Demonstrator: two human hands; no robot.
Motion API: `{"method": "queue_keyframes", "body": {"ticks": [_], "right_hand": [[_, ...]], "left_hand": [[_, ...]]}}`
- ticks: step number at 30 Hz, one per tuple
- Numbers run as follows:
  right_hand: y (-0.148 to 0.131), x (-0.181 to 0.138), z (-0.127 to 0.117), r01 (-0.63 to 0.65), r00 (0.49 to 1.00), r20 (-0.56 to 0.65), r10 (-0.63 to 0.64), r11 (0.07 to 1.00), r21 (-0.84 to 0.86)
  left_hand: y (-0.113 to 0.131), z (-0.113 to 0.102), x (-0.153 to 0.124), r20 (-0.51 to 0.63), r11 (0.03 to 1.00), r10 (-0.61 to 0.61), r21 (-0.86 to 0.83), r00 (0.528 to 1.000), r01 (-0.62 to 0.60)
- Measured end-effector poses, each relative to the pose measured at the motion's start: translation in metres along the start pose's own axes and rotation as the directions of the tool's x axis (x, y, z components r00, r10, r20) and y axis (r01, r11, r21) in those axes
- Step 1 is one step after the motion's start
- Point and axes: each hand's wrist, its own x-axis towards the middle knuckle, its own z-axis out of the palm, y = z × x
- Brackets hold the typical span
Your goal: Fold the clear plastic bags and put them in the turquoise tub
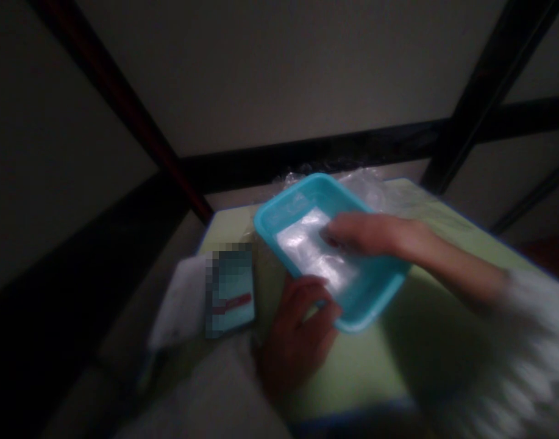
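Note:
A turquoise plastic tray (375, 305) sits tilted in view above a yellow-green table. My left hand (302, 329) grips its near left edge, fingers curled over the rim. Inside the tray lies a shiny clear plastic packet (302, 238), flat along the bottom. My right hand (366, 231) reaches in from the right, its fingers closed and at the packet's right side. Blur and the hand itself hide whether the fingertips pinch the packet or something else.
Crumpled clear plastic wrap (370, 186) lies behind the tray. A phone-like device (236, 292), partly pixelated, rests left of my left hand beside a white cloth or paper (181, 305). The table (352, 372) has a blue edge, with a dark-framed wall panel behind it.

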Motion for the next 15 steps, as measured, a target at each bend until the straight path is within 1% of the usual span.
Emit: {"method": "queue_keyframes", "body": {"ticks": [4,7,10,12,15], "right_hand": [[-0.001,-0.001,0.005,-0.042,0.999,0.002,0.042,0.999,0.000],[0.000,-0.004,0.009,-0.053,0.997,-0.058,0.055,0.998,0.047],[0.004,-0.007,0.012,-0.030,0.991,-0.126,0.040,0.997,0.078],[0.008,-0.008,0.012,-0.018,0.989,-0.149,0.024,0.999,0.039],[0.011,-0.008,0.007,-0.009,0.996,-0.084,0.003,0.997,-0.072]], "left_hand": [[0.000,0.000,-0.001,0.016,1.000,0.001,0.008,1.000,-0.001],[0.000,0.000,-0.002,0.009,1.000,-0.004,-0.003,1.000,0.004],[-0.001,0.000,-0.002,0.003,0.999,-0.024,-0.022,1.000,0.024],[-0.001,0.000,-0.001,-0.002,0.999,-0.027,-0.030,1.000,0.027],[-0.001,0.001,0.000,-0.011,0.999,-0.027,-0.024,1.000,0.027]]}}
